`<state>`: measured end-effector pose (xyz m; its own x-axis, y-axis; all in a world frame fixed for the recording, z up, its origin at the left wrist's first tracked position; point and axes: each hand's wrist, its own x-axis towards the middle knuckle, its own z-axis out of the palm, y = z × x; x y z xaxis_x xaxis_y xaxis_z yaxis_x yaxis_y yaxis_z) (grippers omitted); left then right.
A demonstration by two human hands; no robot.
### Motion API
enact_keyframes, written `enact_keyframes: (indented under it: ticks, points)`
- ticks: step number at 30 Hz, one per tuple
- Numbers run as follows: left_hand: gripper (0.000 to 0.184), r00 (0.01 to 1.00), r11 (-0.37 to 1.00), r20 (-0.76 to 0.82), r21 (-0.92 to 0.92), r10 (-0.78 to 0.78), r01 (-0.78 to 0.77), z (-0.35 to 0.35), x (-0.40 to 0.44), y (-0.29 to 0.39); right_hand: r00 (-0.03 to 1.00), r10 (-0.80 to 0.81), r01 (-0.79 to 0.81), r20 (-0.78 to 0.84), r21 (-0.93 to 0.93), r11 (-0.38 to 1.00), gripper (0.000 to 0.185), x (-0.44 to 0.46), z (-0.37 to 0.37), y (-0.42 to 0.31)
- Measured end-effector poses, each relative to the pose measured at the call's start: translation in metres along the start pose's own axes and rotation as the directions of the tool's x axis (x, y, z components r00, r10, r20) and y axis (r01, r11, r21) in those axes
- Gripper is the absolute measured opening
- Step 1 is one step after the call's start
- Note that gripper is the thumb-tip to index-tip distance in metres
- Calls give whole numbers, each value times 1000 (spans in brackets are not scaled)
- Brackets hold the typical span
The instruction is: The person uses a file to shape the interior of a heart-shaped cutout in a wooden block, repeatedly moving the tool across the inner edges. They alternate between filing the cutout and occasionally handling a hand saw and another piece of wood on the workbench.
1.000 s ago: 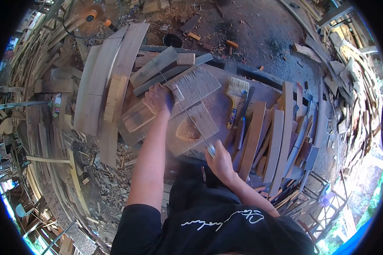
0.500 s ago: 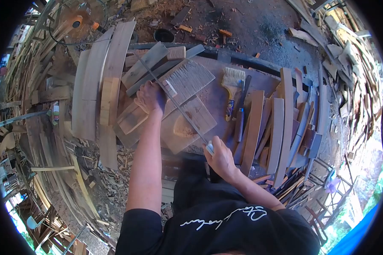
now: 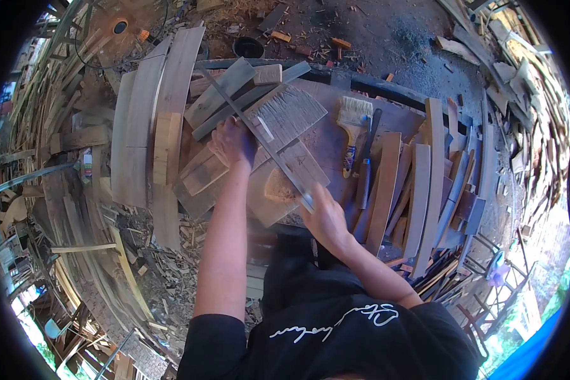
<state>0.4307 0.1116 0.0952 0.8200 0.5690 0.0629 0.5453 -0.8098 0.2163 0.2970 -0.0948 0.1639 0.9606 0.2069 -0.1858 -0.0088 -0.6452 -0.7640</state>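
Note:
My right hand (image 3: 325,218) is closed round the light handle of a long thin saw-like tool (image 3: 265,144), whose straight length runs up and to the left across the wood pieces. Close beside the tool, my left hand (image 3: 233,142) presses on a small wood piece, its fingers bent round it; they partly hide the piece. A rough, grooved board (image 3: 289,114) lies just right of my left hand. Under the tool, nearer my body, is a flat board (image 3: 305,166) beside a light, dusty patch (image 3: 280,186).
A wide brush (image 3: 353,126) and a blue-handled tool (image 3: 364,183) lie right of the boards. Curved wood strips (image 3: 418,202) stand in rows further right. Long planks (image 3: 139,136) lie on the left. A black bucket (image 3: 247,48) is beyond the bench.
My right hand has moved up and to the left along with the tool, whose far end reaches further past my left hand. My left hand stays at the wood.

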Motion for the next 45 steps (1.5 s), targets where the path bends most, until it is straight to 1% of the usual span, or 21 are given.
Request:
enact_keyframes:
  ticks: [4,5,8,11,12,14,16,19,22,24,25,27,29,31,32,33,36,39,42,44,45]
  points:
    - [31,999,1000,49,26,-10,9,-9,3,3,998,29,-28,51,-18,999,35,53,28,-19]
    - [30,998,999,46,14,-38,38,-8,3,3,1000,1,-1,-5,10,1000,34,46,30,-14]
    - [30,995,997,69,14,-79,78,-13,7,8,999,41,-43,27,90,995,34,-12,10,9]
    - [31,995,997,65,31,-72,70,-6,6,3,994,87,-88,69,17,996,34,-49,-3,16]
    - [31,999,999,24,25,-29,29,-4,5,2,993,98,-99,68,19,995,34,-42,-2,11]
    - [31,999,999,22,0,-37,37,-4,7,2,1000,-18,20,-18,75,997,34,4,7,-5]
    - [32,999,998,14,-26,-49,49,-6,4,4,999,-21,21,32,13,1000,35,50,21,-18]
    - [32,998,997,9,-43,-57,57,-3,7,4,996,-69,73,-62,64,995,34,27,20,-7]
    - [32,994,996,-56,-24,-90,89,8,9,0,999,24,-22,-21,102,995,33,-38,0,18]
    - [33,998,998,49,42,-41,39,-3,8,1,993,106,-107,49,6,994,33,-61,-6,26]
    - [33,997,998,59,47,-42,39,2,4,-3,995,88,-89,42,36,995,32,-48,-6,17]
    - [33,997,996,-55,-77,-48,44,12,9,-4,1000,29,-28,-4,85,996,34,-1,9,1]
    - [34,997,999,-74,-44,21,-24,43,18,-26,998,19,-19,64,-5,1000,37,48,23,-11]
    - [34,992,995,-87,-13,95,-96,38,21,-23,1000,-10,10,5,35,999,38,35,19,-11]
    - [34,998,1000,-63,-12,7,-8,26,16,-14,998,-38,41,-45,63,997,38,23,14,-8]
    - [34,996,997,-37,-13,-83,83,14,13,-4,999,-13,17,-39,95,995,37,2,11,5]
    - [33,997,997,-30,-29,-67,66,3,9,0,988,131,-137,87,58,989,35,-64,-14,26]
    - [33,999,999,20,-15,-29,30,11,13,-7,999,44,-46,21,65,997,32,-40,-6,16]
    - [33,998,999,42,33,-42,40,0,10,0,1000,-12,13,-12,80,997,30,29,18,-6]
    - [33,998,998,1,38,-56,56,-2,9,4,999,-25,25,-22,24,999,30,46,29,-10]
    - [33,997,997,-20,35,-73,73,2,10,3,999,-26,28,-36,67,997,30,37,24,-4]
